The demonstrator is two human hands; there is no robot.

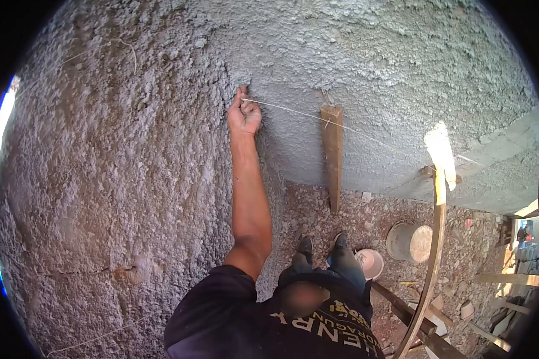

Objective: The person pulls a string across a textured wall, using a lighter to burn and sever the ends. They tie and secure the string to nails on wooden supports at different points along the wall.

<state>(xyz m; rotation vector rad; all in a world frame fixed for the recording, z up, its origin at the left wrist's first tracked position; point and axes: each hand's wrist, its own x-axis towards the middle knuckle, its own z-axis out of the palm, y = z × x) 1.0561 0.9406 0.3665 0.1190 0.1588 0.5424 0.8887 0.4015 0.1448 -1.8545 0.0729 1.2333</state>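
My left hand (244,115) is raised at arm's length to the inside corner where two rough, roughcast walls meet. Its fingers are closed on the end of a thin white string (293,111), close against the wall surface. From there the string runs taut to the right, crossing the upper part of a wooden stake (332,155) that leans upright by the facing wall (389,72). Farther right it reaches a short wooden piece behind a long wooden board (432,263), which looks curved in this view. My right hand is out of view.
Rubble covers the ground (311,212) around my feet. A large bucket (399,240) and a smaller pale bucket (370,264) stand right of my boots. Loose timbers (404,308) lie at lower right. The near wall (120,179) rises close on my left.
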